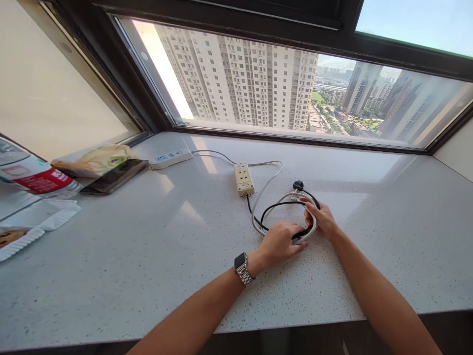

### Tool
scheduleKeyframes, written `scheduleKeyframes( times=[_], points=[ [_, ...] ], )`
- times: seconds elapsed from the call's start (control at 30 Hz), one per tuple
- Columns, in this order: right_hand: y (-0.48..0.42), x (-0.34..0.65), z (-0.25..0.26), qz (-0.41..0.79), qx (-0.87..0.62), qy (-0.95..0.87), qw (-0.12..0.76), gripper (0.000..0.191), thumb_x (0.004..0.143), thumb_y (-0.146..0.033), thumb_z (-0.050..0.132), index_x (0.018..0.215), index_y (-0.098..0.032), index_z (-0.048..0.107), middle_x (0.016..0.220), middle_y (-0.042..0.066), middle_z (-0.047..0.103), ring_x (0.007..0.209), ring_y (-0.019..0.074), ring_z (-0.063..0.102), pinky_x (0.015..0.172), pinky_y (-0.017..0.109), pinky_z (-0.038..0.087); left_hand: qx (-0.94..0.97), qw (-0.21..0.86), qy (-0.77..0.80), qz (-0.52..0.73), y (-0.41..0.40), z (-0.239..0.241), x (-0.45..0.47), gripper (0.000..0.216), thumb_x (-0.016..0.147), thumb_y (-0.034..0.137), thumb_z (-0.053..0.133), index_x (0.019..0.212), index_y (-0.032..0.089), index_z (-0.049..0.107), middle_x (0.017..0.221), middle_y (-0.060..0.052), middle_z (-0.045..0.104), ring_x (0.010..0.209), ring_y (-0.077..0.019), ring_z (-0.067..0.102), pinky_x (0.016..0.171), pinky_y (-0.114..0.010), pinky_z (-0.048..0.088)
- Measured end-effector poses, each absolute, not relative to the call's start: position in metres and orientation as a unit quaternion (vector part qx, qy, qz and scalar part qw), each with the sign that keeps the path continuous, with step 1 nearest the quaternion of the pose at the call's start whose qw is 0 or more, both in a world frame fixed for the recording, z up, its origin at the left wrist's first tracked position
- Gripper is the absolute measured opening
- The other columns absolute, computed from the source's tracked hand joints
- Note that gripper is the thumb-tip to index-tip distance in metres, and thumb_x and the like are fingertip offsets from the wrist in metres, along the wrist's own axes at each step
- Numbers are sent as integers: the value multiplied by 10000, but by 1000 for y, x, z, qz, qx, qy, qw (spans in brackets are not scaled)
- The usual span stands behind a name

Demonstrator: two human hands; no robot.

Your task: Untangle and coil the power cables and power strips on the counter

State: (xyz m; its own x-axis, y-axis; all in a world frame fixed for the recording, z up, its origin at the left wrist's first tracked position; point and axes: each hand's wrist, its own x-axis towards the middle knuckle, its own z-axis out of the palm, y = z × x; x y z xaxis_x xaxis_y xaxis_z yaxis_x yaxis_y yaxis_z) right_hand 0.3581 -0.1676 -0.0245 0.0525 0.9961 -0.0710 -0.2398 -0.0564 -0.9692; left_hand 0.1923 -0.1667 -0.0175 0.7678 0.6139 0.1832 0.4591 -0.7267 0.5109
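My left hand point(283, 241), with a watch point(242, 266) on its wrist, is closed around the near side of a loop of cables. On the right side of the same loop, my right hand point(320, 219) grips the black cable point(275, 204) and the white cable point(266, 185). A black plug point(297, 186) lies just beyond the right hand, with a pale plug beside it partly hidden by the cables. The black cable runs to a cream power strip point(244, 179). The white cable leads back toward a white power strip point(170, 159) farther left.
At the left stand or lie a bottle with a red label point(40, 180), a dark phone point(115, 177), a yellowish package point(98, 160) and a white tray point(48, 217) with food. The speckled white counter point(148, 276) meets a dark window frame point(295, 138) at the back.
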Motion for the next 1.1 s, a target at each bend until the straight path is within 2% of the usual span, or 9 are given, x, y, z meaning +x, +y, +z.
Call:
scheduleKeyframes(
  times=[0.2, 0.3, 0.43, 0.57, 0.67, 0.8, 1.0, 1.1],
  points=[
    [-164, 364, -34, 516, -469, -404, 592, 606, 588, -610, 745, 976, -164, 610, 517, -63, 509, 385, 91, 429, 362, 225, 325, 843, 356, 324, 242, -160, -13, 181, 258, 812, 381, 590, 896, 162, 698, 846, -41, 711, 746, -175, 616, 638, -246, 426],
    [-162, 371, -36, 508, -474, -407, 594, 521, 585, -546, 774, 912, -171, 618, 508, -74, 499, 351, 68, 395, 333, 206, 301, 812, 398, 338, 260, -160, -10, 181, 290, 815, 399, 572, 896, 151, 699, 814, -34, 711, 700, -160, 606, 599, -236, 417],
    [-163, 375, -34, 512, -472, -407, 592, 391, 632, -515, 743, 777, -177, 612, 501, -56, 519, 353, 70, 417, 355, 209, 345, 805, 409, 339, 265, -160, -10, 180, 273, 814, 378, 568, 855, 141, 698, 767, -29, 700, 680, -152, 595, 581, -227, 414],
    [-165, 374, -33, 485, -464, -431, 603, 411, 684, -581, 662, 774, -182, 617, 488, -42, 512, 375, 89, 441, 382, 226, 371, 803, 401, 340, 280, -162, -10, 180, 255, 819, 357, 566, 851, 144, 702, 790, -41, 710, 709, -163, 615, 567, -223, 430],
    [-168, 372, -32, 437, -472, -477, 599, 446, 680, -599, 655, 840, -185, 616, 560, -31, 538, 420, 92, 456, 410, 233, 399, 807, 394, 328, 294, -164, -10, 180, 233, 813, 358, 586, 871, 162, 698, 827, -39, 720, 743, -167, 632, 596, -229, 449],
    [-170, 368, -30, 421, -477, -505, 584, 388, 642, -472, 718, 884, -195, 594, 679, -20, 569, 484, 97, 475, 412, 225, 409, 821, 330, 322, 337, -164, -17, 180, 214, 815, 363, 605, 867, 169, 678, 832, -44, 708, 758, -167, 624, 678, -260, 466],
    [-170, 366, -29, 405, -492, -485, 599, 232, 677, -359, 634, 832, -188, 619, 595, -37, 515, 439, 92, 421, 404, 236, 381, 858, 218, 298, 358, -163, -27, 180, 199, 847, 358, 589, 826, 169, 650, 786, -53, 666, 741, -167, 592, 674, -276, 440],
    [-170, 365, -29, 344, -533, -493, 595, 203, 703, -335, 585, 827, -185, 643, 568, -37, 501, 449, 101, 415, 412, 235, 366, 866, 183, 289, 364, -165, -24, 178, 239, 876, 357, 539, 760, 171, 633, 744, -56, 643, 708, -158, 574, 656, -267, 424]
  ],
)
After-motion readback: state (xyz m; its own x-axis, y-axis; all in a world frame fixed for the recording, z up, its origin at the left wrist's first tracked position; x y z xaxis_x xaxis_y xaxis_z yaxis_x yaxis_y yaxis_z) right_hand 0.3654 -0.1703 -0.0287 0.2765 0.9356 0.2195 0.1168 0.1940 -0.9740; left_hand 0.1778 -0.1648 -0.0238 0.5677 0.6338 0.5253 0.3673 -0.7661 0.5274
